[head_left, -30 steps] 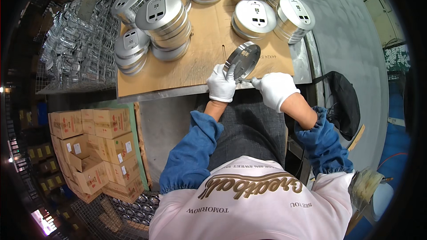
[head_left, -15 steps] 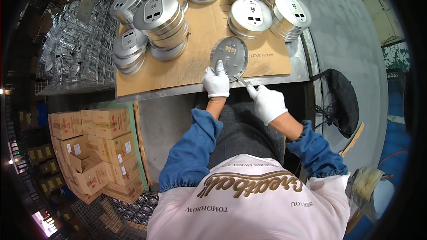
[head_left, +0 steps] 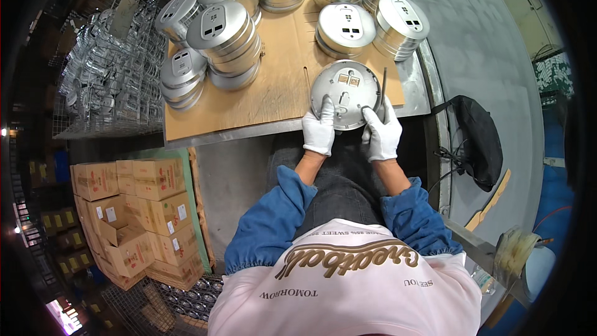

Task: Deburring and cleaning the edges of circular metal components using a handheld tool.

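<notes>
A round silver metal cover (head_left: 360, 93) with its hollow inner side up is held at the table's front edge. It has two square openings and small slots. My left hand (head_left: 319, 129), in a white glove, grips its left rim, thumb on the inner face. My right hand (head_left: 383, 134), gloved too, is closed at the lower right rim with its thumb on the cover. A thin, dark, straight tool (head_left: 384, 82) stands up from the right fingers; its exact kind is unclear. Behind are several stacks of similar covers (head_left: 346, 28), outer faces up.
Brown cardboard (head_left: 280, 96) covers the metal table. At the left is a wire basket (head_left: 112, 68) full of shiny metal parts. Cartons (head_left: 152, 211) are stacked below left. A black bag (head_left: 476, 143) hangs at the right, beside a grey surface (head_left: 497, 74).
The cover has shifted right and been turned flatter toward me. My right hand has come up to its rim, and the tool, earlier touching the cover's lower edge, now points upward beside it.
</notes>
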`<state>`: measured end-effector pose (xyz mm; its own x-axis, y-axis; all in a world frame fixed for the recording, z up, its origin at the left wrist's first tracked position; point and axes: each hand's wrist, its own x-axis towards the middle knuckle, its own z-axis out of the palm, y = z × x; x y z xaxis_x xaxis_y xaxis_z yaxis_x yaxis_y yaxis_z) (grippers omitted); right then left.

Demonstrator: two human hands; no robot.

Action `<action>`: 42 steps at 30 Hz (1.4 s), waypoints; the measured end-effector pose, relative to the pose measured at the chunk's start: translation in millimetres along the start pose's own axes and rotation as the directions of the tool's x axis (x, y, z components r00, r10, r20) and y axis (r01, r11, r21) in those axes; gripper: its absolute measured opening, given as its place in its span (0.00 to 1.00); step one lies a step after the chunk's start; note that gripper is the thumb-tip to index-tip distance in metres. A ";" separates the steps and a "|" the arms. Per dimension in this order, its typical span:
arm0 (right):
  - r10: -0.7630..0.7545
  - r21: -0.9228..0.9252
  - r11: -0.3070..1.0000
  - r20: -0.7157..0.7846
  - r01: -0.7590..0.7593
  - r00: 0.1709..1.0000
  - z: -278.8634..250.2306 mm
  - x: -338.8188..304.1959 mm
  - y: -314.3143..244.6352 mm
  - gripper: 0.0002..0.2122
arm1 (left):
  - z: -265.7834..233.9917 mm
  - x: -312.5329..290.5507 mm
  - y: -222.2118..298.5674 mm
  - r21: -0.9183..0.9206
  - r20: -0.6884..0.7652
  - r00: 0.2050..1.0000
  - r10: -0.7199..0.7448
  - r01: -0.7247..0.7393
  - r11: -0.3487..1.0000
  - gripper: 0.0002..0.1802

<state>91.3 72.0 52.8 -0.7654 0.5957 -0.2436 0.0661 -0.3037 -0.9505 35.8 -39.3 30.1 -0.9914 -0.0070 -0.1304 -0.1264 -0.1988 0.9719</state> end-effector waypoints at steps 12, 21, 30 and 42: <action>-0.418 -0.509 0.711 0.248 0.485 0.874 -18.4 42.7 -40.4 0.24 | -19.8 45.4 27.5 0.609 0.380 0.906 -0.185 -0.095 0.788 0.16; 0.038 -0.786 -0.046 0.616 0.617 0.787 -30.6 5.1 -56.0 0.16 | -24.7 56.7 1.9 0.573 -0.002 0.987 0.161 -0.131 0.809 0.17; 0.117 -0.730 -0.157 0.655 0.665 0.747 -6.3 6.1 -63.3 0.10 | -14.9 45.4 14.5 0.720 0.123 0.956 0.268 -0.272 0.639 0.19; 0.312 -0.706 -0.164 0.626 0.689 0.715 20.2 19.7 -85.1 0.07 | -15.3 42.1 10.8 0.715 0.181 0.899 0.398 -0.398 0.575 0.18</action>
<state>57.6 94.6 132.8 -0.9270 -0.1342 -0.3503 -0.0867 0.9852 -0.1481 -6.8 -56.7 32.1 -0.9479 0.0918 0.3049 0.2986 0.5888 0.7511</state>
